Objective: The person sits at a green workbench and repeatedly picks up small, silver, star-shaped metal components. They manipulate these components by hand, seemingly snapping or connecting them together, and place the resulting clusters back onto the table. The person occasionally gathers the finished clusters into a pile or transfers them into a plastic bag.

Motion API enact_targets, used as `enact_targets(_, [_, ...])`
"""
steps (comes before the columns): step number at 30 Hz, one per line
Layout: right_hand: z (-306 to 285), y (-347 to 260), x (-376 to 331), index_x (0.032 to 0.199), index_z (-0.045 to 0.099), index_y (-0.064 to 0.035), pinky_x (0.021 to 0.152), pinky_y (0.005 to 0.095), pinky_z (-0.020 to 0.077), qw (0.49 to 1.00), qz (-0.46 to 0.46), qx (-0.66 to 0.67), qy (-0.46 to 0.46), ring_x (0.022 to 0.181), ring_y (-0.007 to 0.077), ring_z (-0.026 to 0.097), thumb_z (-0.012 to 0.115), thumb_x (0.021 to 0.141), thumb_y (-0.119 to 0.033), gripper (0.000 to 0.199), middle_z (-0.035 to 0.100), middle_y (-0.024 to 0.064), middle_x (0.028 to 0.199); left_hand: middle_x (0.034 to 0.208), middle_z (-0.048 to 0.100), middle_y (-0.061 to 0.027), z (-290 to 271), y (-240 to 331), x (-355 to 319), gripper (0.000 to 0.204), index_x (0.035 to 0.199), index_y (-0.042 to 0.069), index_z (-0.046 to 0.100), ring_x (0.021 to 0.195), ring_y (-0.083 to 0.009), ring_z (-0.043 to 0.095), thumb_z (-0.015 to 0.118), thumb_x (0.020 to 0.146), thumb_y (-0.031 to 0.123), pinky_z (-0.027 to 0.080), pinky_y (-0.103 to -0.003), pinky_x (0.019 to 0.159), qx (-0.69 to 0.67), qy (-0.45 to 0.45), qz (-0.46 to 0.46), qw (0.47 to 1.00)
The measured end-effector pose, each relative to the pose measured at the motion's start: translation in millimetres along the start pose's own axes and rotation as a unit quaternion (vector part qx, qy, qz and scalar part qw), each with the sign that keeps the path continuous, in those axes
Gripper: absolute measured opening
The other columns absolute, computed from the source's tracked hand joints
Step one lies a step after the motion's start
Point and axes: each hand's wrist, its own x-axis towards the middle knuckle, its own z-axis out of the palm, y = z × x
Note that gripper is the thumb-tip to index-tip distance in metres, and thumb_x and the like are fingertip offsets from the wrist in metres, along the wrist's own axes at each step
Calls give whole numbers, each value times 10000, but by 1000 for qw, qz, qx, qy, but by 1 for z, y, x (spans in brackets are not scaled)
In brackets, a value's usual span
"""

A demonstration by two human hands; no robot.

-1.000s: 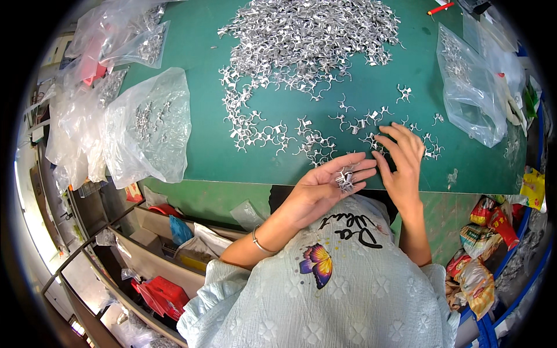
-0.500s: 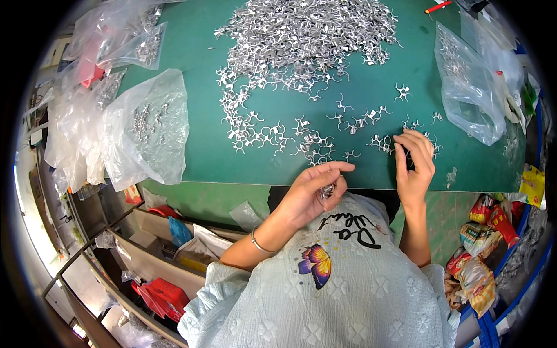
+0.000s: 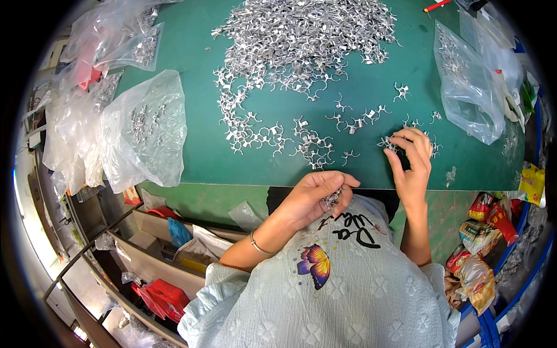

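Note:
My left hand (image 3: 322, 194) is curled just in front of the table's near edge, above my lap. Its fingers are closed round several small silver metal clips (image 3: 331, 199). On the tabletop to the right, my right hand (image 3: 413, 159) has its thumb and fingers bent about a small cluster of the same clips (image 3: 387, 143). Its fingertips close on them from either side; how many they grip is partly hidden. More clips lie just beyond that hand. A loose row of clips (image 3: 313, 148) lies between the hands, and a big heap (image 3: 301, 35) covers the table's far middle.
The green table (image 3: 232, 171) ends just before my body. Clear plastic bags holding clips lie at left (image 3: 148, 127) and right (image 3: 467, 87). A red pen-like tool (image 3: 436, 6) lies at the far right. Below left stands an open drawer (image 3: 156, 255); colourful packets (image 3: 478, 232) sit below right.
My right hand has shifted slightly left, its thumb and fingers drawing round clips, which now sit bunched nearer the fingertips. My left hand has dropped a little and turned, showing more of its clips.

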Motion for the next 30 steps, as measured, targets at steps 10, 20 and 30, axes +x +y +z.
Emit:
enact_targets(10, [-9,-7,-1,854,659,6,781,319,435,980,105,170,-8,865,233,573,683,799,-20,66,627,91,882,841,627,-111,1,-2,0,316,1056,-36,633,618,-144,536,501,993,245,436,-245,542,20,3,-1,1000])
enact_targets(20, [0,-23,-1,933,668,-15,677,340,464,993,114,21,-38,760,263,574,700,808,-66,139,602,108,882,784,592,-76,7,-2,0,290,1114,-25,622,600,-118,501,512,988,212,415,-231,537,36,46,17,998])
enact_targets(30, [37,-26,26,896,665,-35,706,375,435,998,-51,19,-23,836,256,533,733,731,-65,181,599,52,932,650,499,-27,7,2,-2,265,1040,12,636,504,-61,372,517,991,244,300,-201,457,61,38,-12,997])
